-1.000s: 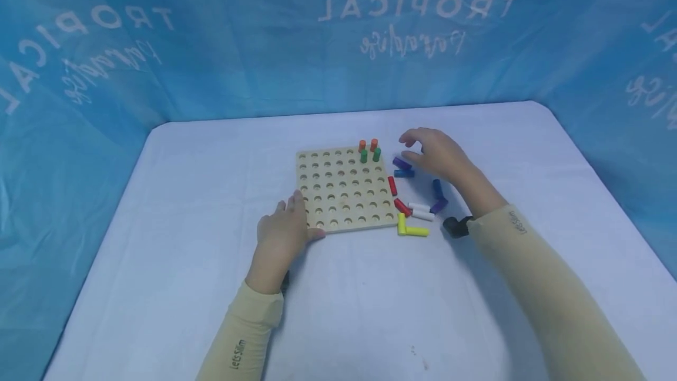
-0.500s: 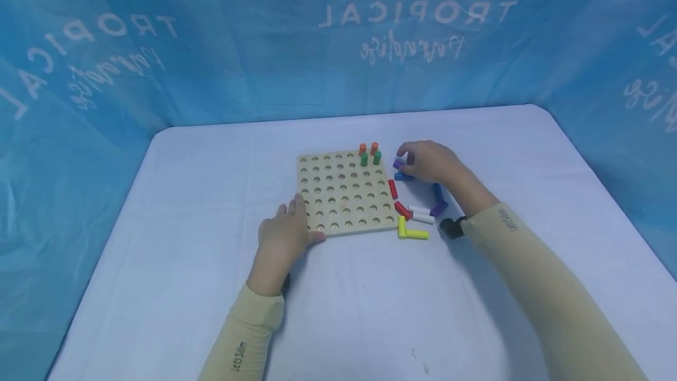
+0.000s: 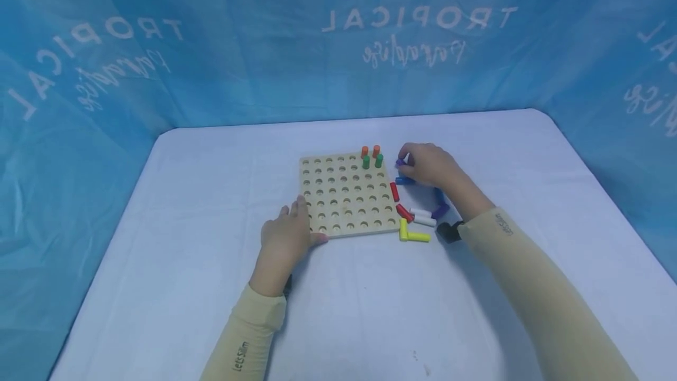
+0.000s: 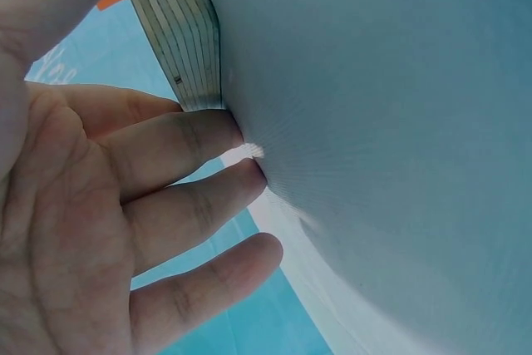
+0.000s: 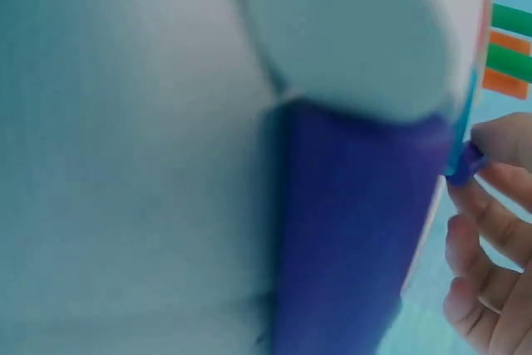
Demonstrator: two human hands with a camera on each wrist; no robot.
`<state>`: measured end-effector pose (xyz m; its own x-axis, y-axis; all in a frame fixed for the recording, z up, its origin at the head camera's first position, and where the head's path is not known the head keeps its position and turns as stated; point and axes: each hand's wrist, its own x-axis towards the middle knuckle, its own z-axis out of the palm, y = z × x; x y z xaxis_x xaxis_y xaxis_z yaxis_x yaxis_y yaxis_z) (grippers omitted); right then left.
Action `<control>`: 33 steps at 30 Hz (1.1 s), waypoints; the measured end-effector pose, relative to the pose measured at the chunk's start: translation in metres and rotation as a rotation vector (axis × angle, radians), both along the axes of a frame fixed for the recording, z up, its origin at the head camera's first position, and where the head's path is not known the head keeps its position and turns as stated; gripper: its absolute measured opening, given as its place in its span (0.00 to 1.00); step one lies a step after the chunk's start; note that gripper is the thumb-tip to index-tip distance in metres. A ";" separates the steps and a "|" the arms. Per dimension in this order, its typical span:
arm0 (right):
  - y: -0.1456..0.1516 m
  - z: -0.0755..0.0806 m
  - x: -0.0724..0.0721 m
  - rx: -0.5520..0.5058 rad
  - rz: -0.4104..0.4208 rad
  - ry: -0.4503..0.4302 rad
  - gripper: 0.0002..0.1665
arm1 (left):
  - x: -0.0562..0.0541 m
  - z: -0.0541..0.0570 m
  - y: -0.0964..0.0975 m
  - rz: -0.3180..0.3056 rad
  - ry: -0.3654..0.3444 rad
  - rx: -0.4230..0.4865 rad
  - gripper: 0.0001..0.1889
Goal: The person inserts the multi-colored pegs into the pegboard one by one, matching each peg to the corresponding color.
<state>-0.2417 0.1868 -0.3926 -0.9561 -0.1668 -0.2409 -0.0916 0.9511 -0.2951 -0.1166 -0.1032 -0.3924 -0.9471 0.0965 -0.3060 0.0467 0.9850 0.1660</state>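
A square wooden pegboard (image 3: 365, 231) with rows of round holes lies mid-table. Two orange pegs (image 3: 376, 151) and two green pegs (image 3: 379, 161) stand in its far right corner. My left hand (image 3: 285, 234) rests at the near left corner, fingers along the side and thumb at the front edge. In the left wrist view its fingers are mostly straight beside the board's layered edge. Right of the green pegs, my right hand (image 3: 432, 166) pinches a purple peg (image 5: 462, 167) between thumb and fingers. That hand hides part of this peg.
Along the board's right side lie a blue peg (image 3: 404, 181), red pegs (image 3: 394, 192), white pegs (image 3: 425, 221) and yellow pegs (image 3: 419, 237). Another purple peg (image 3: 440, 211) touches a second blue one by the right wrist. A blue printed curtain (image 3: 264, 75) surrounds the white table (image 3: 211, 193).
My right hand has come down from above the purple peg, and its thumb and fingers have closed on it. The left hand stays at the board's corner.
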 end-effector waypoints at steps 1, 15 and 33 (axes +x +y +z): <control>0.001 0.001 0.001 -0.015 -0.012 0.003 0.21 | 0.000 0.000 0.000 -0.002 0.000 -0.004 0.54; -0.011 0.011 0.014 -0.223 0.006 0.151 0.17 | 0.000 0.003 0.001 -0.003 -0.003 -0.007 0.54; -0.025 0.007 0.016 -0.190 0.111 0.105 0.14 | 0.001 0.002 0.001 0.001 0.010 0.007 0.54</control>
